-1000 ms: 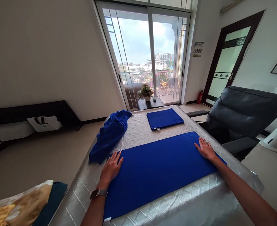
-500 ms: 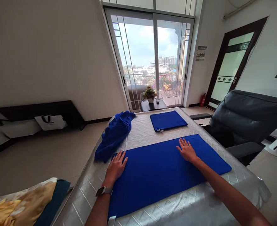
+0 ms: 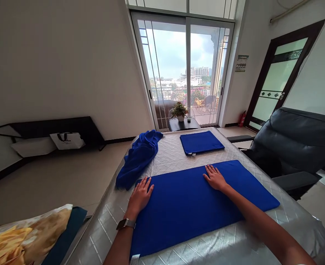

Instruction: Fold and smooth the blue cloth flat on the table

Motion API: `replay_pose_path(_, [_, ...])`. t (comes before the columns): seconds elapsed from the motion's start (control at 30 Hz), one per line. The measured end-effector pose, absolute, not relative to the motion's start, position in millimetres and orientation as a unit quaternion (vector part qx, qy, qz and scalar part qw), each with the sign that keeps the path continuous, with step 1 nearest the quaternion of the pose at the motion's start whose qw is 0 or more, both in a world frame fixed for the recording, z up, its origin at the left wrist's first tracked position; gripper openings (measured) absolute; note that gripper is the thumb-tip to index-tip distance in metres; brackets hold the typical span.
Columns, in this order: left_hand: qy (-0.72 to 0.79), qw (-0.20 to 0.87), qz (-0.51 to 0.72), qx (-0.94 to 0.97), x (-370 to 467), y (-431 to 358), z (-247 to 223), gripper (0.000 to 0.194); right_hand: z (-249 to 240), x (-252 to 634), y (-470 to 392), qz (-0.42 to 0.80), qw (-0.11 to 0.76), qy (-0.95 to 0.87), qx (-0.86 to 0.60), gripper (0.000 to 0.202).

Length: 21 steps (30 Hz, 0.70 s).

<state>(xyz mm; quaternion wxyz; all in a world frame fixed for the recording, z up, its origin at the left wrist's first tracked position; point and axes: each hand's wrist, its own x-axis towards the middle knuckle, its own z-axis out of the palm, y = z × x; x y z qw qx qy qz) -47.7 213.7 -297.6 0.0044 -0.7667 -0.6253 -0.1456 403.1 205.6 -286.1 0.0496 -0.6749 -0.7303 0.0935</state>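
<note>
A blue towel-like cloth [image 3: 184, 206] lies spread flat as a long rectangle, with a small white tag at its near left corner. My left hand [image 3: 140, 194], a watch on its wrist, rests open on the cloth's far left corner. Flat on the cloth near its far edge, right of the middle, lies my right hand [image 3: 215, 178], fingers stretched out. Beyond it sits a folded blue cloth [image 3: 202, 142] with a white tag. A crumpled blue cloth [image 3: 140, 158] is heaped to the left, close to my left hand.
Everything blue lies on a quilted silvery mattress [image 3: 168, 151]. A black armchair [image 3: 303, 143] stands at its right. Yellow and brown patterned fabric [image 3: 38, 232] is at the lower left. A potted plant [image 3: 180, 110] stands on a small table beyond the mattress.
My right hand has slid a little to the left over the spread cloth. My left hand keeps its place at the corner. The view has shifted slightly.
</note>
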Motion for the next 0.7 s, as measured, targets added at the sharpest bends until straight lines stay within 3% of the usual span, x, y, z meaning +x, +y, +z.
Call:
replay_pose_path(0.37, [-0.625, 0.008, -0.134, -0.769, -49, 216, -298, 0.058, -295, 555, 233, 0.069, 0.042, -0.628, -0.774, 0.073])
replay_pose_path(0.7, [-0.624, 0.003, -0.135, -0.769, -55, 220, -305, 0.063, -308, 582, 239, 0.063, 0.051, -0.627, -0.775, 0.074])
